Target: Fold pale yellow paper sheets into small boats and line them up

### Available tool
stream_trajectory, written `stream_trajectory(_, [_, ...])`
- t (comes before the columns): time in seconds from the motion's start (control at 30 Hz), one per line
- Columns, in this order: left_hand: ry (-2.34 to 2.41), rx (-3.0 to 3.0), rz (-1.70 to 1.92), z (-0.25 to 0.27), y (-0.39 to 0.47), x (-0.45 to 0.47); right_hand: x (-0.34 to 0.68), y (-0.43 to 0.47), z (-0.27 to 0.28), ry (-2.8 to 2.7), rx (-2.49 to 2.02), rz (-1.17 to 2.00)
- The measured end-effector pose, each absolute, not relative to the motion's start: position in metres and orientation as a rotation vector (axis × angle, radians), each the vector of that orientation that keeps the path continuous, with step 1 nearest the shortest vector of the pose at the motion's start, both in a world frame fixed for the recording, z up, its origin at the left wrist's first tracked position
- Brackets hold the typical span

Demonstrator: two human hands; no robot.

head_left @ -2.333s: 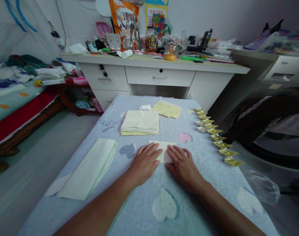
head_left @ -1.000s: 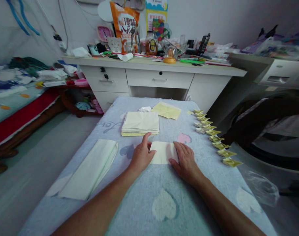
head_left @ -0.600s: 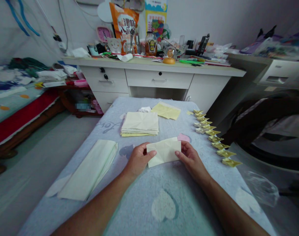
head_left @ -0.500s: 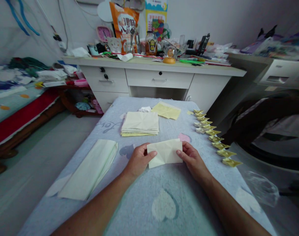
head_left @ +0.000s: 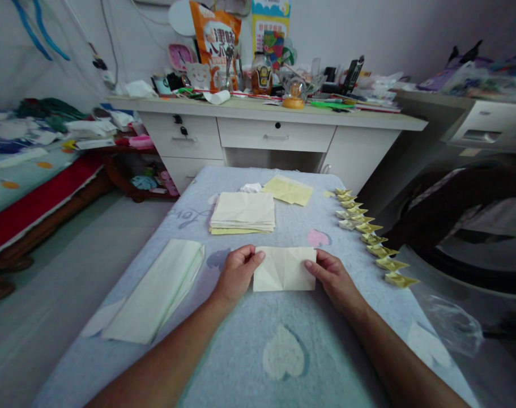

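Between my hands is a creased, cream-coloured sheet of paper [head_left: 284, 271], folded into a rectangle. My left hand [head_left: 237, 273] pinches its left edge, thumb on the front and fingers behind. At the right edge my right hand [head_left: 335, 277] grips it the same way. Beyond the hands lies a stack of creased paper sheets [head_left: 243, 207], with a yellowish one at the bottom. A yellow paper sheet [head_left: 289, 190] lies behind it. On the left rests a long folded bundle of pale paper [head_left: 158, 294].
Small folded yellow paper boats [head_left: 388, 264] stand in a row along the right edge of the cloth-covered table [head_left: 241, 351]. A crumpled white tissue [head_left: 251, 187] sits behind the stack. A cluttered desk [head_left: 278, 136] stands beyond, a bed at left, a washing machine [head_left: 478, 130] at right.
The held paper has levelled out from a slight tilt, its left end dropping a little in front. My left thumb has moved up towards its top left corner. Both hands keep their grip.
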State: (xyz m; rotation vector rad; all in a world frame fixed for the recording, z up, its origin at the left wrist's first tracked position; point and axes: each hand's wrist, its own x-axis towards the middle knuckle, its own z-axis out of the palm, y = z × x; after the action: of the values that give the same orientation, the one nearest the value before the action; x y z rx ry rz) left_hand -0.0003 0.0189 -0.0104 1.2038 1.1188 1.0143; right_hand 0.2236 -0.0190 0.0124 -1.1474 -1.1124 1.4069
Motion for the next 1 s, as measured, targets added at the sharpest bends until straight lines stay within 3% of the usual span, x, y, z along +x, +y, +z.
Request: stream_trajectory(1.0, [1.110,1.251,0.998,-0.013,0.018,0.000,0.226,-0.020,0.004,-1.076,-1.226,1.377])
